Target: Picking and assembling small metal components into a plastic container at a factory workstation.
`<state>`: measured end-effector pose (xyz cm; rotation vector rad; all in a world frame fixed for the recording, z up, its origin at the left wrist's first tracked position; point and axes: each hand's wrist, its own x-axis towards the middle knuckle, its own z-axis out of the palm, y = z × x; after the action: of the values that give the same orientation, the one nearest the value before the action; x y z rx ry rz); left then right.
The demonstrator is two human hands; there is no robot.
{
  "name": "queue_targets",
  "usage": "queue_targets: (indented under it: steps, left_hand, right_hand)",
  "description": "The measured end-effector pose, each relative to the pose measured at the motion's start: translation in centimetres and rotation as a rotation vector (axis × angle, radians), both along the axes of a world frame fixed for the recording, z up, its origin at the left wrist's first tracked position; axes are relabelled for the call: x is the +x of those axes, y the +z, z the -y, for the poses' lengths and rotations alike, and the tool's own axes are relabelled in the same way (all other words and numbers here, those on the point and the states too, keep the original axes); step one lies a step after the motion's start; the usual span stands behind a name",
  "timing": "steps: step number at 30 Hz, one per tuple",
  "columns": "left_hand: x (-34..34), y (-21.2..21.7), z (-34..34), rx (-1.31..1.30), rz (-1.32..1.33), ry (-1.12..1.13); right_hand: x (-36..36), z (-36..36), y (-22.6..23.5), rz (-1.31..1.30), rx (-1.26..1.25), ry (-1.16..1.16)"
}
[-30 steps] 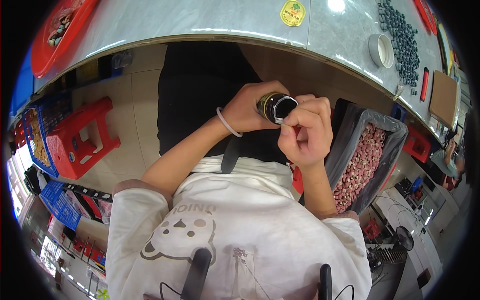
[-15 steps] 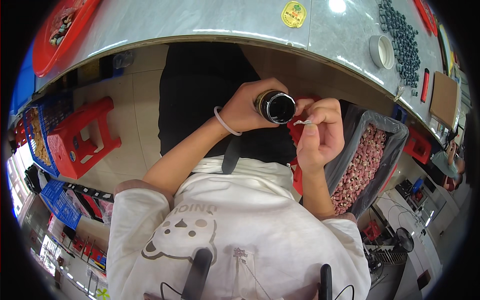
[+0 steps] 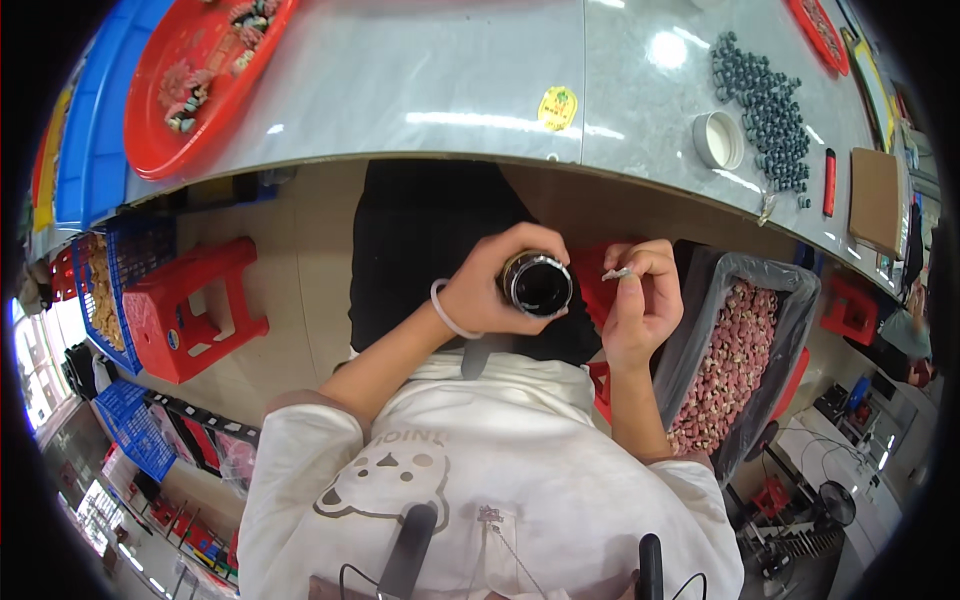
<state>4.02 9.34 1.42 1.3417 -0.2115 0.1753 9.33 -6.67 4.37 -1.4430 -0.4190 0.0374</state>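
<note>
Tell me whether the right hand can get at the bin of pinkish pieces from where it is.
Probably yes. The right hand pinches a small pale piece just left of the lined bin, whose top is open with nothing between them. It would likely have to let go of that piece first.

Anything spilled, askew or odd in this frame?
Nothing stands out. The left hand holds the round black cylinder level; the right hand pinches a small pale piece. The pinkish parts stay inside the lined grey bin, and the small dark caps lie grouped on the grey tabletop.

Assembly workshop: long worktable (image 3: 420,90), parts trays (image 3: 190,100), plastic stools (image 3: 190,305).
</note>
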Motion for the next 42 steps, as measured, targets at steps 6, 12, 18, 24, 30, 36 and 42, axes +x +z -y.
queue_targets:
  steps: [6, 12, 18, 24, 30, 36, 42]
  left_hand:
    - [-0.3, 3.2, -1.5, 0.125, 0.122, 0.107]
    - [-0.1, 6.6, -3.4, 0.312, 0.181, 0.283]
    - [0.4, 7.2, -4.6, 0.178, 0.25, 0.381]
    - [0.7, 8.1, -5.4, 0.132, 0.237, 0.428]
    - [1.6, 9.5, -5.2, 0.011, 0.069, 0.558]
    - [2.0, 10.3, -5.8, 0.089, 0.067, 0.546]
    - [3.2, 11.4, -6.4, 0.146, 0.01, 0.591]
  right_hand:
    - [-0.3, -0.1, 0.1, -0.045, -0.004, 0.01]
    - [-0.3, 0.1, 0.0, -0.067, -0.085, 0.042]
    - [-0.2, -0.3, -0.5, -0.086, -0.032, 0.019]
    - [-0.4, -0.3, 0.0, -0.118, -0.049, 0.025]
    - [-0.2, -0.3, -0.4, -0.117, -0.03, 0.026]
    - [-0.1, -0.3, -0.9, -0.125, -0.03, 0.021]
    - [-0.1, -0.4, -0.8, -0.15, -0.042, 0.024]
